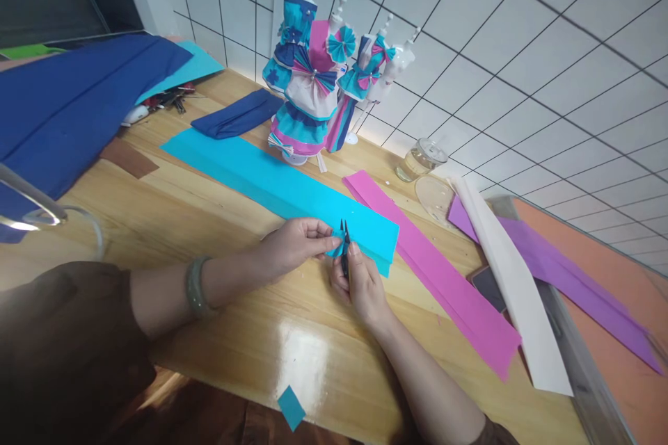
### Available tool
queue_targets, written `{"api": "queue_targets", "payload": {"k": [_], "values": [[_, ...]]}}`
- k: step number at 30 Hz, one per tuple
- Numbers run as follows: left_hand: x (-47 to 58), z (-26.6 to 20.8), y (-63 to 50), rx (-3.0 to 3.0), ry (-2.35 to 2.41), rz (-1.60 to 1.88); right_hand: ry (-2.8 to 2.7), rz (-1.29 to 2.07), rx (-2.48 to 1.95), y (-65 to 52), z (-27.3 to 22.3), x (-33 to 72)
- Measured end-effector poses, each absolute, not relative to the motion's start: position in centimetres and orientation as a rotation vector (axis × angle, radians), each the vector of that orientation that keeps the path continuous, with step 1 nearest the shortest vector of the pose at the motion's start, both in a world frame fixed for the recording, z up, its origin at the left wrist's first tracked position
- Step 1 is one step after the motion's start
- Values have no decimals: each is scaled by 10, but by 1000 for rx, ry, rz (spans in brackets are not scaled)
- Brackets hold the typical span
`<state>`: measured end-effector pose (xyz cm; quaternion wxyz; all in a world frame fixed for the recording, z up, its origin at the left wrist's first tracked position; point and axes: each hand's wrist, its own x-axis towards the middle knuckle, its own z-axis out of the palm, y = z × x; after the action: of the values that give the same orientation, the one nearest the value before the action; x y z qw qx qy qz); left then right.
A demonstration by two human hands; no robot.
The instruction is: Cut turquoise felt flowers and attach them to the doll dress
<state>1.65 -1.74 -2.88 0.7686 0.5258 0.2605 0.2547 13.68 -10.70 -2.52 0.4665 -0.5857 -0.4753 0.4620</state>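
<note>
My left hand (pixel 300 243) pinches a small turquoise piece (pixel 337 243) between thumb and fingertips. Whether it is cloth or crepe paper I cannot tell. Closed around a pair of small dark scissors (pixel 345 243), my right hand (pixel 362 285) holds them with the two pointed blades upward and slightly apart. The blades are at the right side of the small piece. Just behind both hands lies a long turquoise strip (pixel 282 177) across the wooden table. A loose turquoise square (pixel 291 408) rests by the table's front edge.
Small dress forms (pixel 313 83) in layered outfits stand against the tiled wall. A pink strip (pixel 433 271), a white strip (pixel 516 285) and a purple strip (pixel 553 264) lie to the right. Dark blue cloth (pixel 83 97) covers the left. A glass jar (pixel 420 158) stands at the back.
</note>
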Motion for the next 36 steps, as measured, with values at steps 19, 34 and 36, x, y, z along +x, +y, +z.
{"api": "queue_targets", "payload": {"k": [19,34,36], "values": [[17,-29,-18,1067,532,546,-1174,1167,-1452,-107,-25,139],[14,-23,-15,1049,508,522,-1269,1155,-1463,-107,-20,142],[14,-23,-15,1041,498,519,-1273,1155,-1460,-108,-21,143]]}}
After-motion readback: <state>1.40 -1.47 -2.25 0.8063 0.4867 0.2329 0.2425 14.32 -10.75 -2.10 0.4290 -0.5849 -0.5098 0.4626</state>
